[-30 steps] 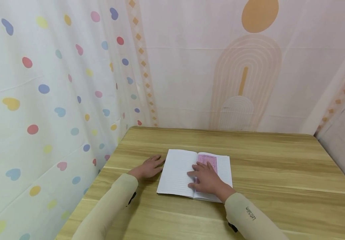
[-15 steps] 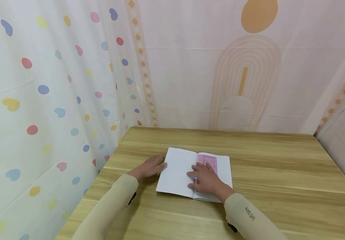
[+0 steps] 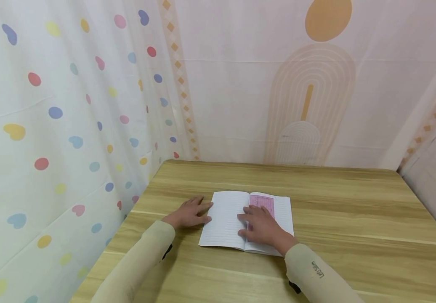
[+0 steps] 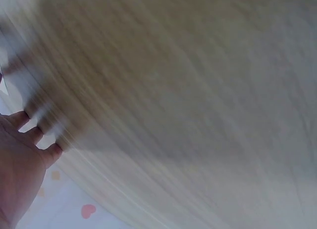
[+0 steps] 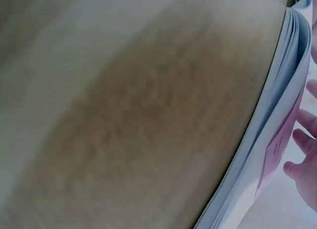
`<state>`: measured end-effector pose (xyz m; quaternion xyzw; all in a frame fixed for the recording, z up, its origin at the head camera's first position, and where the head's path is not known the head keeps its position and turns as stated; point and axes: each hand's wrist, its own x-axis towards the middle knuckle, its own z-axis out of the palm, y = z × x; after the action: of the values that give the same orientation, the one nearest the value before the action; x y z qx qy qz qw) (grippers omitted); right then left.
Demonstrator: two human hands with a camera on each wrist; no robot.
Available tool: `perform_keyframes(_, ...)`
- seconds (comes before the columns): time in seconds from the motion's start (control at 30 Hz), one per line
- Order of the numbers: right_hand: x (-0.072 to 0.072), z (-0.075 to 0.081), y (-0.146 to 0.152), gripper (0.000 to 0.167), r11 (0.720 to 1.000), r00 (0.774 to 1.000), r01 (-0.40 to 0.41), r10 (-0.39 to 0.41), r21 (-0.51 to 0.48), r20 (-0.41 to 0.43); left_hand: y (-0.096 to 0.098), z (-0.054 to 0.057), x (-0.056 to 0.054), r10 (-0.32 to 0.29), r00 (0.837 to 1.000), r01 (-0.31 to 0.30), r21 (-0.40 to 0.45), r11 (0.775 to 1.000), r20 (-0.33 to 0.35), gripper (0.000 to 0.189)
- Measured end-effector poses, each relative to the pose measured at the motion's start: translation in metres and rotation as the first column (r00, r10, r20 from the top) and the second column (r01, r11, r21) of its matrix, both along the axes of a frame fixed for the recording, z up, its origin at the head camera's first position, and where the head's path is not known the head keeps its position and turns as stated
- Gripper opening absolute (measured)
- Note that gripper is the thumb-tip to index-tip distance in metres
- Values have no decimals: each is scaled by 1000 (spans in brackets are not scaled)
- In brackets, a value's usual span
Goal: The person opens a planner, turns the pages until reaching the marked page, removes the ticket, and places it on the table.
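An open notebook (image 3: 224, 219) with lined white pages lies on the wooden table (image 3: 339, 210). On its right page is a pink printed slip (image 3: 263, 201), partly covered by my right hand (image 3: 262, 226). That hand rests there with spread fingers, its fingertips reaching the centre fold. My left hand (image 3: 189, 213) lies on the table at the notebook's left side, fingers spread, with the thumb and a finger at the page edge. In the right wrist view the slip (image 5: 280, 144) and the notebook's layered page edges (image 5: 267, 120) show beside the fingers.
A white curtain (image 3: 221, 105) with printed arches hangs behind the table. Another curtain (image 3: 70, 139), dotted with coloured shapes, runs along the left side. The table's far edge meets the back curtain.
The left page's outer edge lifted slightly, then settled lower. My left hand's thumb and a finger moved right onto that edge. My right hand stays on the slip.
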<state>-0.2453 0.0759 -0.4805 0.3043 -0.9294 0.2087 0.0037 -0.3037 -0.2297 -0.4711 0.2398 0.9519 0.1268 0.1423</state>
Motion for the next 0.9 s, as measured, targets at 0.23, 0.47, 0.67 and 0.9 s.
perform_keyframes(0.23, -10, 5, 16, 55, 994, 997, 76, -76, -84, 3, 0, -1, 0, 1, 1000, -1, -16, 1000, 4, 68)
perform_keyframes(0.47, -25, 3, 38, 57, 975, 980, 195, -190, -107, 58, -2, -1, -1, 6, 1000, -5, -14, 1000, 10, 68)
perform_keyframes(0.67, -33, -6, 57, 62, 941, 943, 321, -307, -104, 129, -3, -2, -2, 2, 1000, -2, -13, 1000, 9, 68)
perform_keyframes(0.9, -38, -12, 73, 71, 918, 909, 396, -389, -14, 147, -3, -3, -2, -7, 1000, 7, -25, 1000, 2, 68)
